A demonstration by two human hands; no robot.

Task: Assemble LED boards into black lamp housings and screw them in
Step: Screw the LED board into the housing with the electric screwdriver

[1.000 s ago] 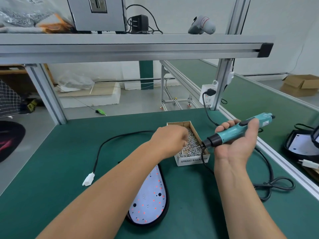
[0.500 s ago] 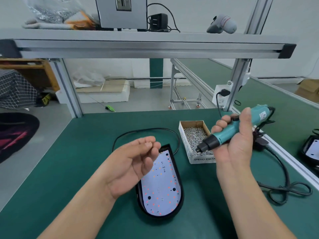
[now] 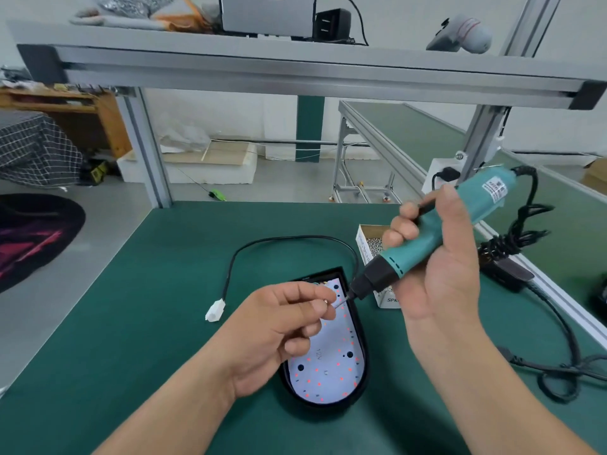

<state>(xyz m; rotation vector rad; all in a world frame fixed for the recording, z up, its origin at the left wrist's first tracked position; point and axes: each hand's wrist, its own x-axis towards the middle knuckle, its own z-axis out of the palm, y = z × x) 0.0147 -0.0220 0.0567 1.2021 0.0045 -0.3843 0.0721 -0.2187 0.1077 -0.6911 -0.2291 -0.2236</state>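
A black lamp housing [image 3: 364, 353] lies on the green bench with a white LED board [image 3: 328, 376] dotted red seated inside it. My left hand [image 3: 282, 326] hovers over the board's upper half and pinches a small screw [image 3: 325, 301] between thumb and fingertips. My right hand [image 3: 437, 267] grips a teal electric screwdriver [image 3: 423, 241], tilted down to the left, and its bit tip meets the screw. The housing's black cable [image 3: 289, 239] loops behind to a white connector [image 3: 215, 311].
A small cardboard box of screws [image 3: 371, 246] stands right of the housing, partly behind the screwdriver. The screwdriver's black cord [image 3: 568, 349] coils on the bench at the right. An aluminium shelf [image 3: 295, 70] spans overhead. A second green bench [image 3: 410, 126] runs away at the right.
My left hand left the screw box, turned palm up, and now pinches a screw over the board. My right hand brought the screwdriver's bit down to that screw.
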